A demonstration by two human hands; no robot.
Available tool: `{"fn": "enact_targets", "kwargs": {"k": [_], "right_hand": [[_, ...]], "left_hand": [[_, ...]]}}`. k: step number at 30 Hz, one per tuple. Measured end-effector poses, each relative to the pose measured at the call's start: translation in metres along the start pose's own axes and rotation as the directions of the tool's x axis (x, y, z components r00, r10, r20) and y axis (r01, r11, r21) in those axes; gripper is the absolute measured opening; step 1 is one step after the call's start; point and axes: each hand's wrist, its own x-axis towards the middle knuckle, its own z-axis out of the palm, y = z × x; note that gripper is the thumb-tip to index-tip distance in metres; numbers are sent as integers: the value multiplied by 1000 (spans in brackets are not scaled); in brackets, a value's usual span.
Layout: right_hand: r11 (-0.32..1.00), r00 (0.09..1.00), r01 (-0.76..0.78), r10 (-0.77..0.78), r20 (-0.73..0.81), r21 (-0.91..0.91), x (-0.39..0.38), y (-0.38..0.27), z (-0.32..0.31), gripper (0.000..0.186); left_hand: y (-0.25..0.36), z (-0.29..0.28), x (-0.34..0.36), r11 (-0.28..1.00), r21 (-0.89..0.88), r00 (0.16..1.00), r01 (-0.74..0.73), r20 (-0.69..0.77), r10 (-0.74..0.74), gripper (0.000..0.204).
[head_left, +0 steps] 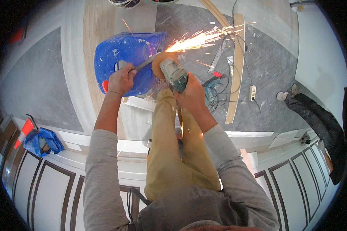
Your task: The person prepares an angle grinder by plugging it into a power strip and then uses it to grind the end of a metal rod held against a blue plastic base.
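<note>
My left hand (121, 81) is closed round a metal bar-like tool (146, 62) with a red end showing below my fist; its exact kind is unclear. My right hand (191, 92) grips a teal angle grinder (175, 75) with a silver-grey head. Its disc (159, 65), an orange blur, meets the tool's far end. From there bright sparks (196, 40) stream to the upper right. Under my left hand stands a blue plastic container (108, 54), scuffed with pale specks, with an oval opening partly behind my hand. My legs are just below the grinder.
Right of the grinder lie a second teal power tool (211, 90), tangled cables, a metal square (218, 56), a long wooden strip (235, 77) and a white power strip (252, 92). A person in dark trousers (314, 115) is at the far right. A blue bag (44, 142) sits lower left.
</note>
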Motion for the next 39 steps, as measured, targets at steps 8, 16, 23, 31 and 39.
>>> {"fn": "enact_targets", "kwargs": {"k": [8,16,23,31,39], "right_hand": [[998,997,-52,55,50,-45,-8,-2,0,72],[997,997,-77,76,16,6,-14,5,5,72],[996,996,-92,92,5,1,-22,9,0,74],[997,999,-46,46,-9,-67,-9,6,6,79],[998,996,-26,20,-86,-62,-3,6,2,64]], "left_hand": [[3,-2,0,999,17,999,32,8,-32,16],[-1,-1,0,999,19,999,37,18,-38,16],[4,-4,0,998,46,998,52,40,-54,16],[2,-2,0,996,78,999,39,27,-42,15],[5,-2,0,1000,12,1000,14,2,-14,13]]}}
